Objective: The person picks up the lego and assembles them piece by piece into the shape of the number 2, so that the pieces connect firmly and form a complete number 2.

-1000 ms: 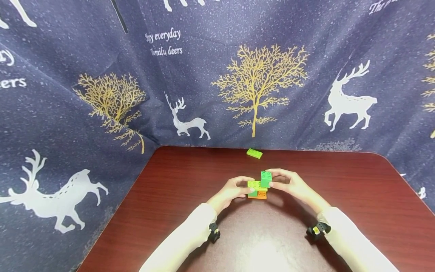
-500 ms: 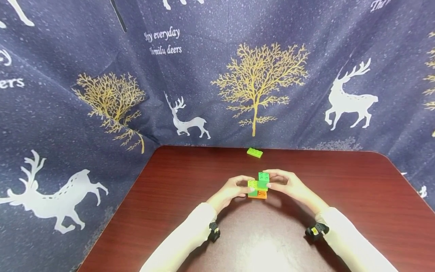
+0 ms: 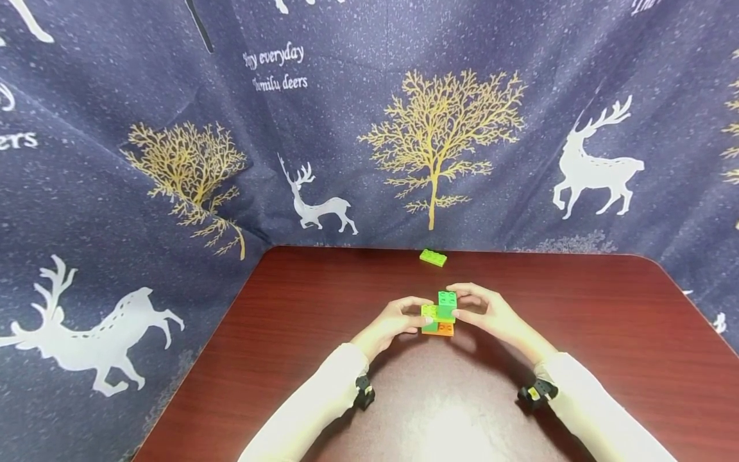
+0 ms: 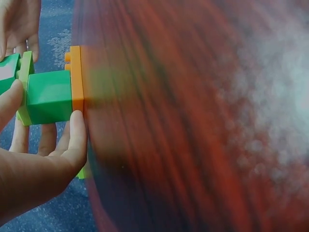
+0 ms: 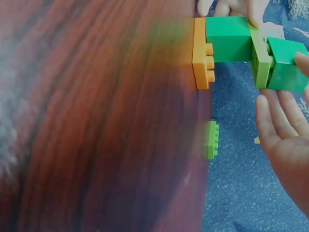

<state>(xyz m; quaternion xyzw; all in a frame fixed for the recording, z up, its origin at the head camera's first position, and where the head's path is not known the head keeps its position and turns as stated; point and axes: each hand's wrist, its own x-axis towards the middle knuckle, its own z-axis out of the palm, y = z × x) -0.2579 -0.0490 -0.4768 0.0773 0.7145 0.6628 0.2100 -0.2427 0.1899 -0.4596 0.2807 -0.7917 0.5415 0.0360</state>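
Note:
A small stack of toy building bricks stands on the table: an orange plate [image 3: 446, 329] at the bottom, a green brick [image 4: 49, 96] on its left end, and a lime plate [image 5: 260, 60] on top. My left hand [image 3: 392, 322] holds the stack by its left end, a fingertip down at the orange plate in the left wrist view. Between thumb and fingers of my right hand [image 3: 487, 311], a second green brick [image 3: 447, 307] is pinched over the right half of the lime plate. It sits slightly tilted, with studs showing in the gap in the right wrist view.
Farther back on the table lies a loose lime plate [image 3: 433, 258], near the far edge. The reddish-brown table [image 3: 323, 282] meets a dark blue cloth [image 3: 369, 160] printed with deer and trees, hanging behind and at the left.
My right hand has shifted a little left with the green brick, from the lime plate's right end to over its right half. The left hand keeps its hold on the stack.

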